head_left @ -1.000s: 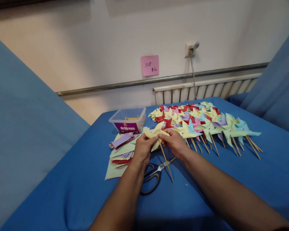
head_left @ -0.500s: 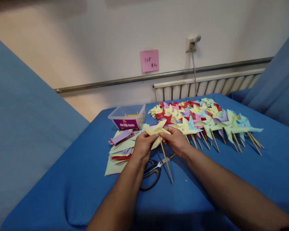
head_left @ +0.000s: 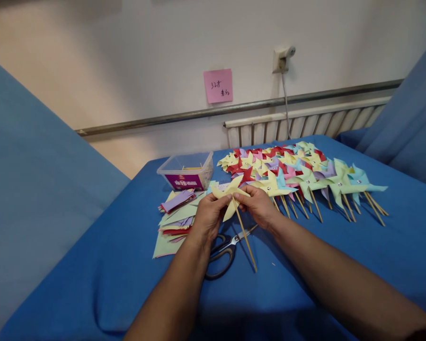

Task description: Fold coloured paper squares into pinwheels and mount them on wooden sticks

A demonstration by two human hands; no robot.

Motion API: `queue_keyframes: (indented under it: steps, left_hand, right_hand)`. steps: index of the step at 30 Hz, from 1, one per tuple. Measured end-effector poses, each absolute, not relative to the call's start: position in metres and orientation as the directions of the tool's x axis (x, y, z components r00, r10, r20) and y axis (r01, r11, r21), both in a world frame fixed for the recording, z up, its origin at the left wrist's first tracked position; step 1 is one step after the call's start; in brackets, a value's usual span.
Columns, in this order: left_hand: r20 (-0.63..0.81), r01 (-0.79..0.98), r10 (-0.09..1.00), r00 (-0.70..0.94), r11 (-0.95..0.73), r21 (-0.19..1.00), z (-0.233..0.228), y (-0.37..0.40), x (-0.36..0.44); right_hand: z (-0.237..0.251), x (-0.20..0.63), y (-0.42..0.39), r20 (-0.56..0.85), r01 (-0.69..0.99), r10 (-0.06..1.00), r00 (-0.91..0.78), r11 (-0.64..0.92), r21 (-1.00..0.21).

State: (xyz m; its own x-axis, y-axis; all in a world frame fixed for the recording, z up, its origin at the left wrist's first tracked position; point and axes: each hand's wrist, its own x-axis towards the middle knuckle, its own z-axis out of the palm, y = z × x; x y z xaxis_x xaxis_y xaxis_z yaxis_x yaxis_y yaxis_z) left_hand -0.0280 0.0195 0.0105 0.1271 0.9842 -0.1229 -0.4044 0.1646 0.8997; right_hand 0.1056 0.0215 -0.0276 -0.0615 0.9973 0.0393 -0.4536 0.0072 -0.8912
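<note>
Between my two hands is a pale yellow paper pinwheel on a thin wooden stick that slants down toward me. My left hand is closed on its left side, thumb near the centre. From the right, my right hand pinches the pinwheel close to the top of the stick. The fingers hide part of the paper and the centre. Below the hands, dark-handled scissors lie on the blue cloth, their blades pointing up and right.
Left of my hands is a pile of coloured paper. Behind it stands a clear plastic tub holding sticks. Many finished-looking pinwheels lie in rows at the right. A radiator and pipe run along the wall behind the blue-covered table.
The pinwheel's blades are turned a little and show more clearly. Both hands keep their hold in nearly the same spot, and the view has shifted slightly.
</note>
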Motion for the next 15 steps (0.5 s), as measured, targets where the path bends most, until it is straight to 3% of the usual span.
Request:
queue_keyframes:
  steps: [15]
  left_hand:
    - [-0.137, -0.38, 0.985, 0.105, 0.167, 0.91, 0.0078, 0.019, -0.0298]
  right_hand:
    - [-0.0245, 0.1032, 0.0182, 0.015, -0.461, 0.997, -0.08, -0.024, -0.887]
